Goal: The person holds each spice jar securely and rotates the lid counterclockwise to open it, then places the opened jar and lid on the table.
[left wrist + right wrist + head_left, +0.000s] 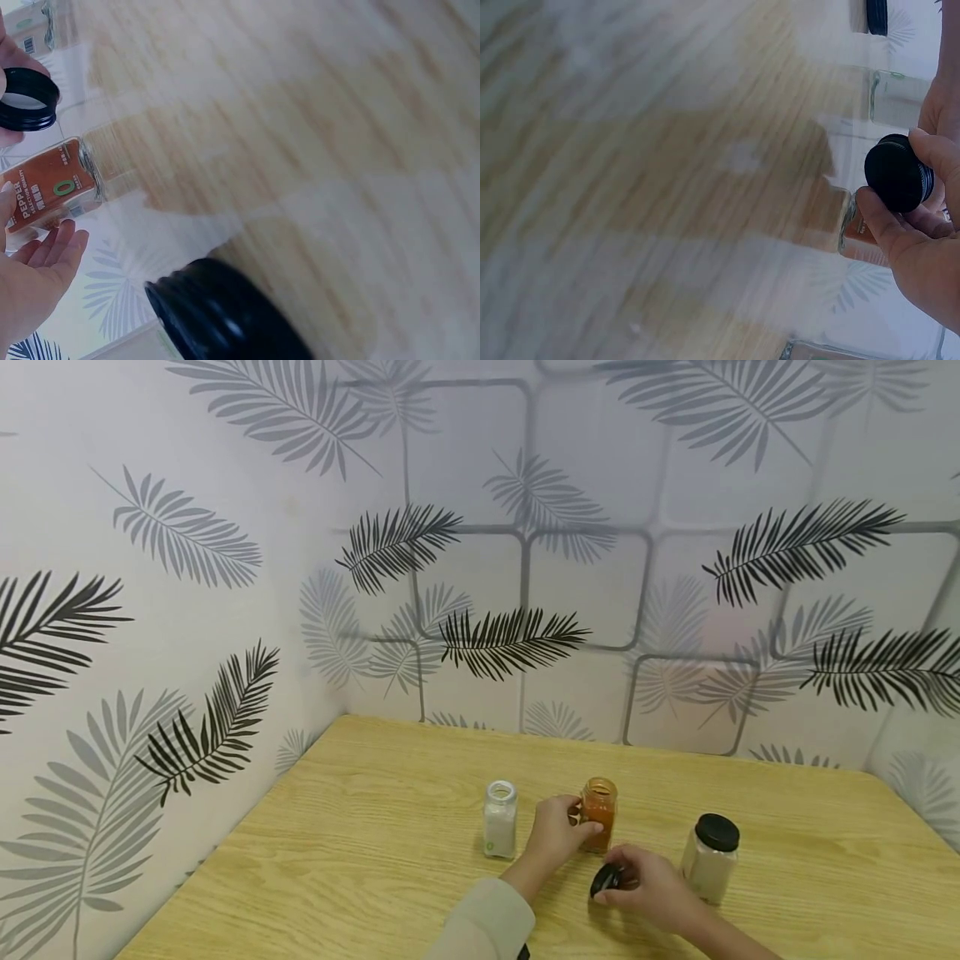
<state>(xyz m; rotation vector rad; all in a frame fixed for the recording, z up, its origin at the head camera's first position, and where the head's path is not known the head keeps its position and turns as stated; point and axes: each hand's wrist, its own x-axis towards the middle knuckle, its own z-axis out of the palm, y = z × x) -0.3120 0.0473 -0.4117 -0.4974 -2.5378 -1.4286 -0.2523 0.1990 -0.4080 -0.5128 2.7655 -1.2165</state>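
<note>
My left hand holds an uncapped glass pepper jar of orange-red powder, thumb on one side and fingers on the other. Its "PEPPER" label shows in the left wrist view. Just in front of that jar, my right hand pinches a black screw lid tilted on its side, apart from the jar's mouth. In the left wrist view the lid's hollow underside shows; the right wrist view gives its flat top.
Left of the pepper jar stands an uncapped glass jar with white contents. A pale-filled jar with a black lid stands at the right, close to my right forearm. Another black lid lies near my left wrist. Patterned walls border the wooden table.
</note>
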